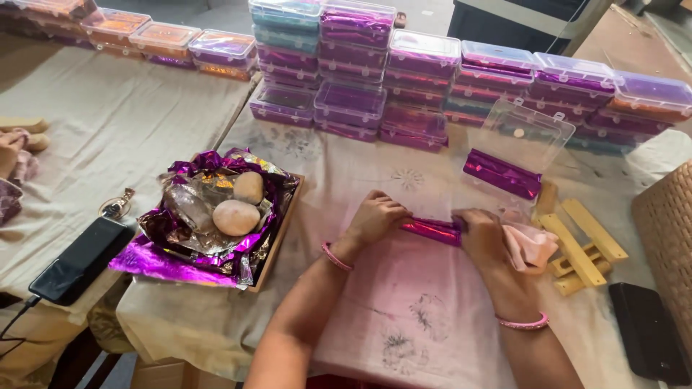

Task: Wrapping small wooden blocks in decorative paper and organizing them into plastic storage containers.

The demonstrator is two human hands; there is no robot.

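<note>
Both my hands grip a small bar wrapped in shiny purple foil on a pink cloth. My left hand pinches its left end, my right hand its right end. Just beyond, an open clear plastic box holds another purple-wrapped bar. A pink rag lies under my right hand.
A wooden tray at left holds crumpled purple and silver foil and two round stones. Stacks of closed clear boxes line the back. Yellow wooden strips, a black phone and a dark case lie about.
</note>
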